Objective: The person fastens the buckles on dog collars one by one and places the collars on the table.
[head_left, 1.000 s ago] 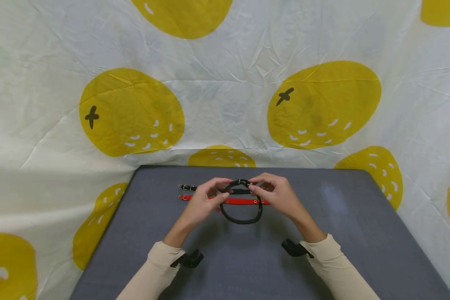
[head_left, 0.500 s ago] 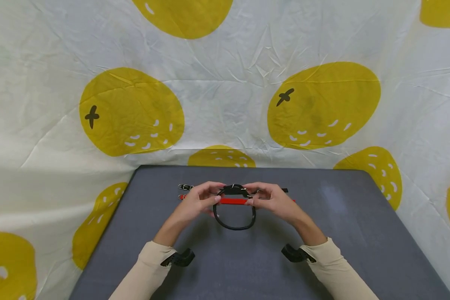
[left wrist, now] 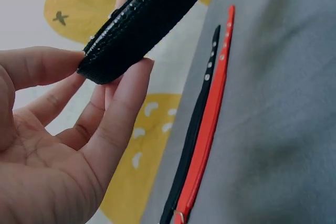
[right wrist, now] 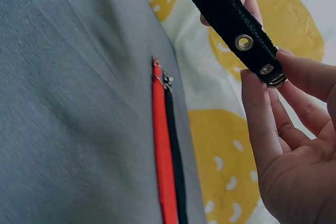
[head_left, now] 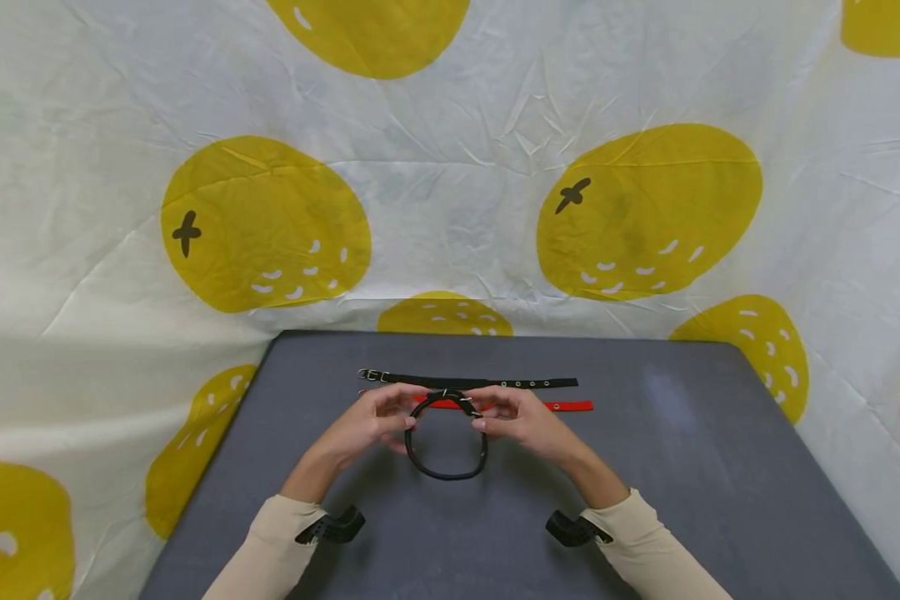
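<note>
Collar loop (left wrist: pixel 149 27), black, pinched in left hand (head_left: pixel 360 429) and right hand (head_left: pixel 521 425), before red collar (left wrist: pixel 209 119), flat black collar (head_left: pixel 450 380) just behind that.

Wrinkled white fabric backdrop (head_left: pixel 450 217), printed with large yellow oval shapes (head_left: pixel 266 225) bearing white dashes, hangs behind and along both sides of a flat dark-grey table surface (head_left: pixel 720 467), pale sheen (head_left: pixel 663 396) at its far right.

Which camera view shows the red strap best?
The left wrist view: it shows the red strap nearly whole, holes included. In the head view, the left hand and right hand hide stretches of it; the right wrist view crops its holed end.
</note>
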{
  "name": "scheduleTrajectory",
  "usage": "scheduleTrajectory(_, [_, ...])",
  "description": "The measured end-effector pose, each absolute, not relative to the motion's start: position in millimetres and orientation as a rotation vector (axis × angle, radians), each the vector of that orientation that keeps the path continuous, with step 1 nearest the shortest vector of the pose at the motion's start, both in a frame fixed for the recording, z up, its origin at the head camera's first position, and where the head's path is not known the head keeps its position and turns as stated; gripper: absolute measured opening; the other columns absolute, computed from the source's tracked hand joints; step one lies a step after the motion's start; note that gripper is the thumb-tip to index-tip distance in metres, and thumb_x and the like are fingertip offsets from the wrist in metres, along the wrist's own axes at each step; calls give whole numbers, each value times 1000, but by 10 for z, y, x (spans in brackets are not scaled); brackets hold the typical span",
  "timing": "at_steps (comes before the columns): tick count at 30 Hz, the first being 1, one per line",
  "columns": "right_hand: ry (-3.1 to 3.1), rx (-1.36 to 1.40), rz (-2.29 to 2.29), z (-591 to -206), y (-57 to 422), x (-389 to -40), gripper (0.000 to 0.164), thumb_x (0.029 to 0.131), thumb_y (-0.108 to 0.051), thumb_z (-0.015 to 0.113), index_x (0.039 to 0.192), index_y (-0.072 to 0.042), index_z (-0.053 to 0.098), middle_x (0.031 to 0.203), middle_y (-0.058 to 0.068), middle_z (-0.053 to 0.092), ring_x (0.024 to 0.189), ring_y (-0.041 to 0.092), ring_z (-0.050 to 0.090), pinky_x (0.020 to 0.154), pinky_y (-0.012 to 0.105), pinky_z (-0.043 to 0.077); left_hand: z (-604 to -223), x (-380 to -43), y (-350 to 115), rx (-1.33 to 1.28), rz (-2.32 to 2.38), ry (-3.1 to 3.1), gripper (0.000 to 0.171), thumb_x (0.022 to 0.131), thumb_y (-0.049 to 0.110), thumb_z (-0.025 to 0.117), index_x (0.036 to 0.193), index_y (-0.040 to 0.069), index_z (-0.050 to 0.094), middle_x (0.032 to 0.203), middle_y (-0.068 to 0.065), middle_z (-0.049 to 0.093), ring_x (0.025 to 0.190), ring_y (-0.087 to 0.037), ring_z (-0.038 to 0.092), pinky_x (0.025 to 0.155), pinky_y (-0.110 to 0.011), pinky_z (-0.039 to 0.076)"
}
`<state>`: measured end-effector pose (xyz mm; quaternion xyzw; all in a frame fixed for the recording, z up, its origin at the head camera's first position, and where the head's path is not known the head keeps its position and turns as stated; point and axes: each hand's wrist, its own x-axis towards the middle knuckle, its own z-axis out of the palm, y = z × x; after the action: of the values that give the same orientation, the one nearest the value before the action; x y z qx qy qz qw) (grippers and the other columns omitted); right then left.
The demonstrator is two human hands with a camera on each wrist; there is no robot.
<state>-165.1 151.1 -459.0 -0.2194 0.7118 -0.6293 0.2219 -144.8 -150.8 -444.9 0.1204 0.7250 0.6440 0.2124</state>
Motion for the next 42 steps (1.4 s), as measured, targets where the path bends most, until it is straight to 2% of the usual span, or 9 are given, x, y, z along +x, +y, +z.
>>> scheduleTrajectory(3, [1910,-635,-1757,-4653,1460,-1636,49,95,-14,74,141,-11,60,136,14,61,114,33,64,90,36,59,-4496,-1428,-1570,328,1785,2027,43,98,6,62,140,12,59,122,-19,52,103,-30,64,72,-52,61])
scheduleTrajectory(8, [1858,-697,-1766,-4786,1385,-1635,53,94,-8,73,145,-10,56,141,16,58,122,43,60,93,34,57,-4603,-1388,-1682,285,1799,2031,44,98,5,63,141,8,58,123,-20,52,109,-41,60,73,-51,61])
scheduleTrajectory(11, [1868,-679,-1766,-4875,1326,-1629,53,93,-8,74,144,-11,57,140,15,59,123,43,59,93,31,56,-4668,-1362,-1751,275,1793,2041,46,98,5,63,142,6,55,125,-21,52,112,-47,57,73,-50,61])
scheduleTrajectory(16, [1829,-618,-1796,-5005,1200,-1605,52,94,-7,73,143,-9,57,138,17,60,123,42,60,93,32,57,-4762,-1326,-1860,276,1754,2071,47,98,7,63,144,5,53,128,-24,50,114,-49,56,73,-48,62])
scheduleTrajectory(21, [1789,-601,-1811,-5128,1058,-1587,50,95,-6,71,143,-6,57,137,18,60,123,43,60,94,31,56,-4859,-1298,-1988,237,1737,2070,47,99,8,64,145,8,54,130,-26,50,115,-48,57,74,-49,62])
scheduleTrajectory(27, [1729,-548,-1843,-5227,867,-1548,51,94,-2,71,143,-3,56,134,22,60,122,46,60,93,31,57,-4957,-1274,-2145,207,1728,2073,48,99,7,64,145,6,53,130,-28,51,113,-45,59,74,-49,61])
scheduleTrajectory(37, [1787,-489,-1833,-5369,606,-1480,47,93,-1,72,139,-5,61,129,19,65,113,29,65,87,25,57,-5093,-1261,-2363,158,1669,2086,47,99,5,62,145,4,53,124,-26,50,107,-36,59,73,-48,62])
scheduleTrajectory(42, [1796,-531,-1824,-5422,501,-1440,47,91,3,72,137,-1,61,126,22,64,109,29,67,86,26,58,-5136,-1234,-2439,128,1633,2097,45,99,3,61,143,4,54,121,-25,53,100,-31,60,71,-47,62])
